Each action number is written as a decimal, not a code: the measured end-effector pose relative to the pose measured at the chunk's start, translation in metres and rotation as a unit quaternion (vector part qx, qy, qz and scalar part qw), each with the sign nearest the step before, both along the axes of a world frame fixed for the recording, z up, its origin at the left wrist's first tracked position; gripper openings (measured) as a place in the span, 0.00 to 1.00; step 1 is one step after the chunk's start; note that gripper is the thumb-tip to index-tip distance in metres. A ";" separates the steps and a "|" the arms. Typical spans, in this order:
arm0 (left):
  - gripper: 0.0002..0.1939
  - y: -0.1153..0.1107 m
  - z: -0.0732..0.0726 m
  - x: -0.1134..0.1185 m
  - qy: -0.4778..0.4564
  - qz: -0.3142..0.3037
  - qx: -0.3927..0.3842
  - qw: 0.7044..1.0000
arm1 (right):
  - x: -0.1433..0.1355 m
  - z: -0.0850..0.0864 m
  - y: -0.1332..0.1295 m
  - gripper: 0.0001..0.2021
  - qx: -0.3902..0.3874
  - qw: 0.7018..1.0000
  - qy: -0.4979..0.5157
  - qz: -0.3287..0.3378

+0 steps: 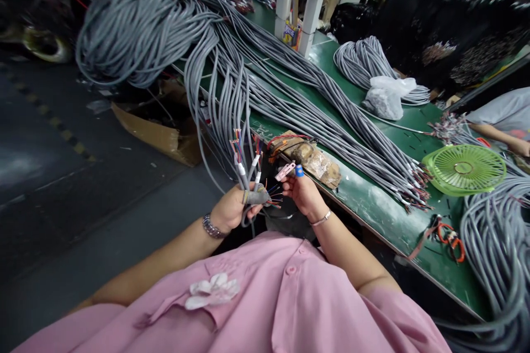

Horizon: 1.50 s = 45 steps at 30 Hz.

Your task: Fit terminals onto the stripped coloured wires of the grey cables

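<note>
My left hand (230, 210) is closed around a few grey multi-core cables (243, 181). Their stripped ends stick up past white sleeves, showing thin red, blue and orange wires. A grey cover (257, 196) wraps one of its fingers, and more loose coloured wires (275, 197) fan out beside it towards the right. My right hand (307, 198), just right of those wires, pinches a small pink tool (285, 171) whose exact kind I cannot make out. Blue tape (299, 170) is wound around a fingertip of that hand.
Long grey cables (314, 105) run across the green table (408, 237). A taped brown block (317, 162) sits at its near edge. Rightwards are a green fan (464, 168) and orange-handled scissors (451, 241). A cardboard box (155, 132) stands on the floor. A co-worker's arm (499, 138) shows far right.
</note>
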<state>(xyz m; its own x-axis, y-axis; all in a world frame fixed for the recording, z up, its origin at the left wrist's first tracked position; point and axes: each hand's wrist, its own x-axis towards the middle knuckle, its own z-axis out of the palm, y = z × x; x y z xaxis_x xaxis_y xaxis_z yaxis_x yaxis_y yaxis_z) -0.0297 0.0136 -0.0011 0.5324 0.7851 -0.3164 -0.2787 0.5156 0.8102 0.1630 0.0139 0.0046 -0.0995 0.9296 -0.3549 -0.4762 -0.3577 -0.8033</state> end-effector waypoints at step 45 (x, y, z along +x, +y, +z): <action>0.11 -0.015 -0.004 0.026 -0.009 0.129 0.042 0.991 | -0.011 -0.011 0.011 0.23 0.029 0.998 0.039 -0.040</action>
